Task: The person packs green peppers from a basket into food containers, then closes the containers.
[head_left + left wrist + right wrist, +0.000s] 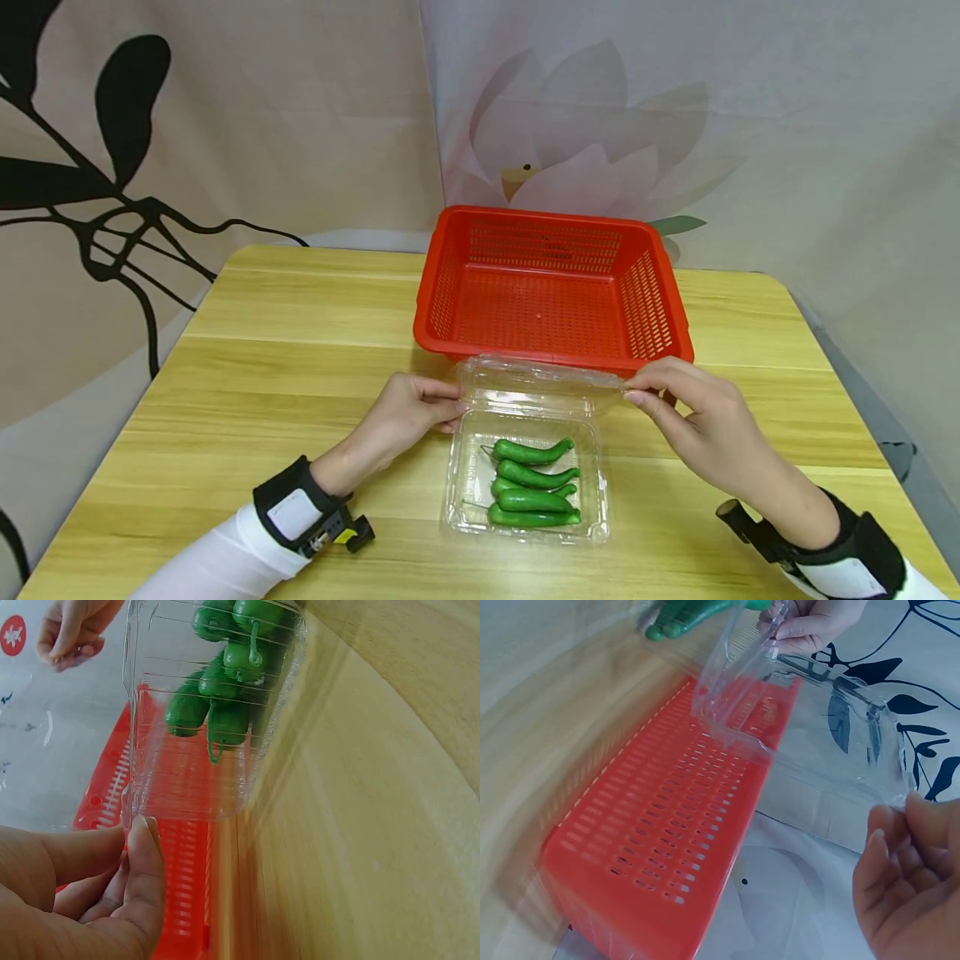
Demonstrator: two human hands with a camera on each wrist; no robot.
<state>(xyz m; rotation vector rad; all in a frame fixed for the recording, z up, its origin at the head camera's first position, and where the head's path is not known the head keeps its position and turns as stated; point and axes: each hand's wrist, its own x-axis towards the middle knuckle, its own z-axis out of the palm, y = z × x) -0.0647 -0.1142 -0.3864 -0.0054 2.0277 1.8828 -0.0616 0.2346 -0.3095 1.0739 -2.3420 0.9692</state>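
Observation:
A clear plastic clamshell box (454, 479) sits on the table, its lid (540, 390) raised and tilted back on the far side. Several green chili peppers (534, 501) lie in the bottom half, stacked side by side. With thumb and fingers my left hand (408, 412) pinches the box's rim near the left end of the hinge; the left wrist view shows this thumb (144, 851) at the rim. My right hand (701, 421) pinches the lid's right corner between thumb and fingers, and the lid (832, 761) stands up from the box in the right wrist view.
Right behind the lid stands a red plastic basket (551, 312) with slotted walls and nothing inside. The wooden table (315, 350) meets a patterned cloth backdrop (337, 108) at its far edge. Both forearms wear black wrist straps with cameras.

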